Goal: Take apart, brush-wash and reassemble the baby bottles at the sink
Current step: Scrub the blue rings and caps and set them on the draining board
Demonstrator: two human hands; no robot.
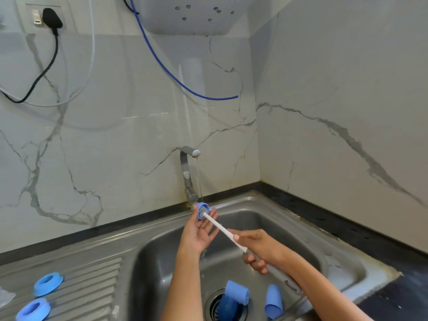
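**Brushing a blue bottle ring under the running tap**

The small blue ring (203, 210) is being held just under the thin stream falling from the tap (190, 172), with its open side facing the person. The left hand (199, 232) is pinching it at the fingertips, palm up and the other fingers loosely spread, probably so the opening stays clear for the tool. The bristle head of the bottle brush (222, 228) is sitting inside the ring. The right hand (259, 249) is gripping the white handle, fingers curled round it and thumb lying along the top, likely for steadier control of the scrubbing.

Both hands are working above the sink (324, 228), so runoff is falling into the basin. Two blue caps (236, 291) (274, 301) are lying near the drain (215, 304), presumably awaiting washing or rinsing. Two more blue rings (48, 284) (33, 309) are resting on the ribbed drainboard (92, 286) to the left, well apart from the water.
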